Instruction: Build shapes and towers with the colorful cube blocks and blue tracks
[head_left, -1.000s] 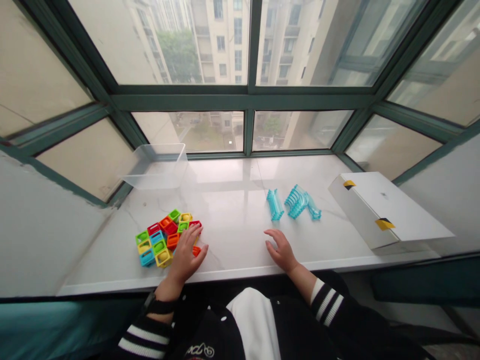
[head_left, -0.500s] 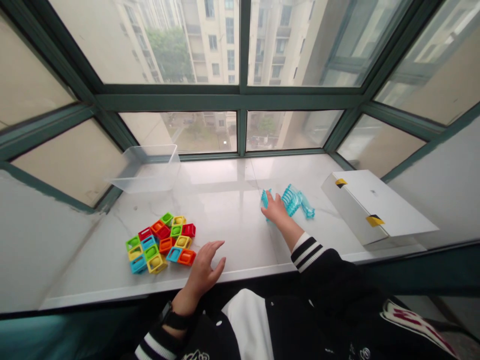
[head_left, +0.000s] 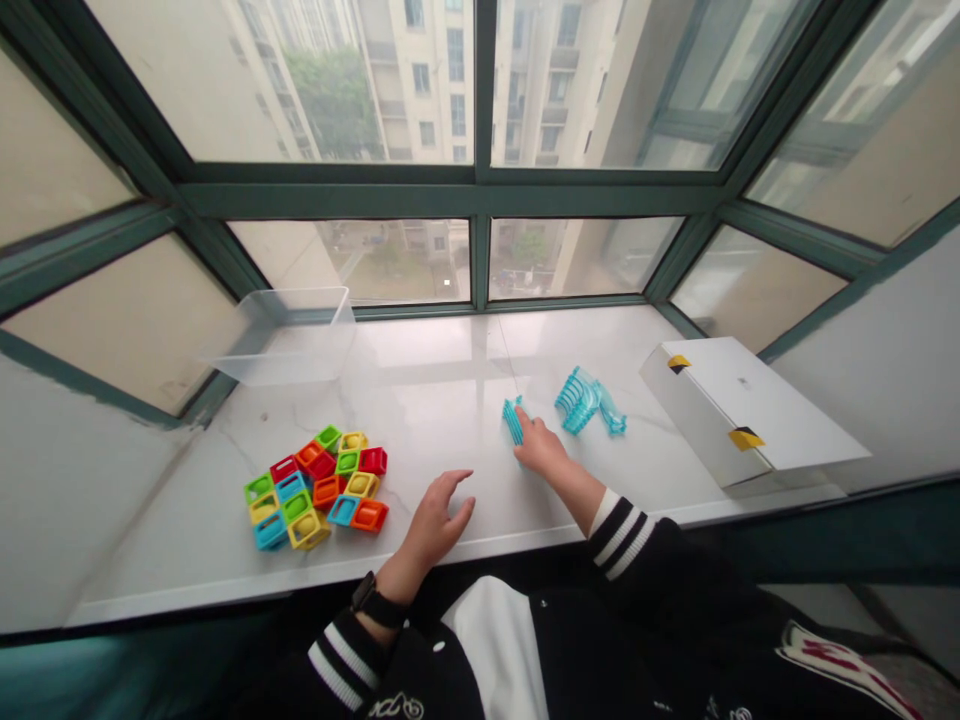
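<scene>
In the head view my right hand (head_left: 541, 448) is closed on a translucent blue ribbed plastic piece (head_left: 513, 420), just above or on the white sill. To its right lie a larger curved, ribbed blue plastic piece (head_left: 576, 402) and a smaller blue piece (head_left: 611, 410) touching it. My left hand (head_left: 435, 518) hovers near the sill's front edge with thumb and fingers apart and nothing in it. Left of that hand sits a cluster of colourful plastic blocks (head_left: 298, 505) in red, green, yellow, blue and orange.
A clear plastic bin (head_left: 300, 365) stands at the back left of the marble-patterned sill (head_left: 435, 390). At the right is a white box (head_left: 750, 410) with yellow-and-black tabs. Green-framed windows (head_left: 337, 190) enclose the back and sides.
My right hand has moved left and nearer to me, carrying the ribbed blue piece away from the other blue pieces. My left hand has shifted right, still with its fingers apart.
</scene>
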